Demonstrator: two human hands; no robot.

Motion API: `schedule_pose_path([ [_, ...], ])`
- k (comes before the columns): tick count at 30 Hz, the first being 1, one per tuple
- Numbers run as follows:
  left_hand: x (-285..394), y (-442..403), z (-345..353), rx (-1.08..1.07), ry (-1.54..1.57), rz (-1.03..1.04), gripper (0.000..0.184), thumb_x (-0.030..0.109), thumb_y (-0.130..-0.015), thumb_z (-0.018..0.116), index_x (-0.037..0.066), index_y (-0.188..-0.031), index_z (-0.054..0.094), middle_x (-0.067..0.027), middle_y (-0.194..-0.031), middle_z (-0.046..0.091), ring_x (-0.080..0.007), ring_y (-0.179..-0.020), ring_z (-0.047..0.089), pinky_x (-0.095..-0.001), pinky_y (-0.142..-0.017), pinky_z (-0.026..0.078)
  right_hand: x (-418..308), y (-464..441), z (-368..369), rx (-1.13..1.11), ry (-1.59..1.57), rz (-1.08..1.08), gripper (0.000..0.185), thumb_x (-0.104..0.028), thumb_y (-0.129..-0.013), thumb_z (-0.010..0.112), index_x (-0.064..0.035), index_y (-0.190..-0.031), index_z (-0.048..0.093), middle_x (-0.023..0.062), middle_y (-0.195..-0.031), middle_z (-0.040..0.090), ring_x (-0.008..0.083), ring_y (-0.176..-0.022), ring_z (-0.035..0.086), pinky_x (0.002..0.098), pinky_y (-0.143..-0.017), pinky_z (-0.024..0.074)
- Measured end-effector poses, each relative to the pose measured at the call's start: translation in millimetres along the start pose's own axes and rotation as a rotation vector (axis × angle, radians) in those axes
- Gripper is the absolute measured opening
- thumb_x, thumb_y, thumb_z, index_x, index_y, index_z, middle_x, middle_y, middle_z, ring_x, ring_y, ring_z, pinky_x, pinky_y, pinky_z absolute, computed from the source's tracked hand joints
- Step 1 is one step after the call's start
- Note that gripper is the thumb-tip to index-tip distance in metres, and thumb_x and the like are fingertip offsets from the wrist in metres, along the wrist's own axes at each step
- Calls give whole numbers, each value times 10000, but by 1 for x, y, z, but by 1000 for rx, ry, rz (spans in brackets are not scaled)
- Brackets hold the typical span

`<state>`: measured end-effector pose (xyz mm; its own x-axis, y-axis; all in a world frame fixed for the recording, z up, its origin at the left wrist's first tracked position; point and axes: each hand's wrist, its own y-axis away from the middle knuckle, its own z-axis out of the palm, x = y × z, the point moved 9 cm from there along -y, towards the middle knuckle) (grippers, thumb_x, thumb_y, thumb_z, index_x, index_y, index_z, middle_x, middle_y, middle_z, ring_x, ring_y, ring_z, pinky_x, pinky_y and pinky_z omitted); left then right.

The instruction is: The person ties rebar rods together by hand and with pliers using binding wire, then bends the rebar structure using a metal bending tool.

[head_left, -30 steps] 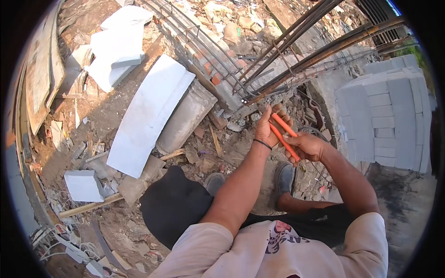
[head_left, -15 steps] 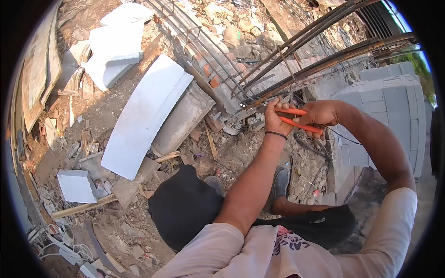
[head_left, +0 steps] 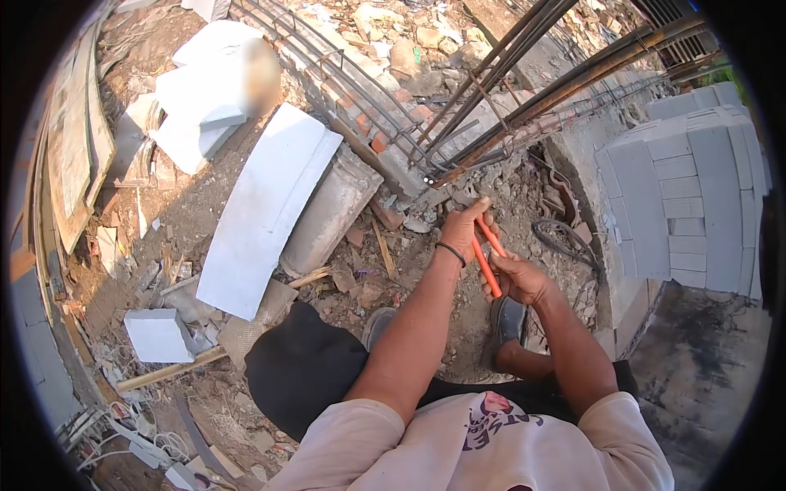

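Note:
Both my hands are on a pair of orange-handled pliers (head_left: 486, 266), held above the rubble in front of my knees. My left hand (head_left: 463, 227), with a dark band at its wrist, is closed around the upper end, and its fingers hide the jaws. Lower down, my right hand (head_left: 517, 277) grips the handles, which stand slightly apart. Just beyond my left hand, rebar rods (head_left: 524, 123) tied into a cage meet the corner of a concrete footing (head_left: 401, 176).
A long white slab (head_left: 266, 213) leans on a grey concrete piece (head_left: 332, 217) at left. Stacked light blocks (head_left: 684, 196) stand at right, near a coil of dark wire (head_left: 565, 241). Wooden boards (head_left: 70, 147) line the far left. Broken rubble covers the ground around my shoes (head_left: 509, 319).
Both hands have drawn down and toward my body with the pliers, away from the rebar corner. The handles now point downward, and the thin dark wire by my right hand no longer shows.

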<state>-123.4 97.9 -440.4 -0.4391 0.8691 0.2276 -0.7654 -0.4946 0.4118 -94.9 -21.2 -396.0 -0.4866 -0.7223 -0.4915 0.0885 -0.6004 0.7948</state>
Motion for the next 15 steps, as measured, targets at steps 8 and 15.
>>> schedule_pose_path([
  [8, 0, 9, 7, -187, 295, -62, 386, 398, -901, 707, 82, -1114, 649, -59, -872, 679, -238, -853, 689, -443, -808, 602, -31, 15, 26, 71, 173, -3, 469, -345, -1014, 550, -95, -1397, 452, 135, -1073, 642, 306, -906, 706, 412, -764, 598],
  [15, -5, -1, 6, -278, 326, -48, 345, 373, -897, 713, 99, -1097, 651, -19, -858, 669, -218, -854, 679, -451, -851, 590, -29, 11, 9, 147, 314, -46, 417, -261, -1011, 565, -84, -1371, 449, 132, -1069, 640, 254, -854, 710, 399, -711, 602],
])
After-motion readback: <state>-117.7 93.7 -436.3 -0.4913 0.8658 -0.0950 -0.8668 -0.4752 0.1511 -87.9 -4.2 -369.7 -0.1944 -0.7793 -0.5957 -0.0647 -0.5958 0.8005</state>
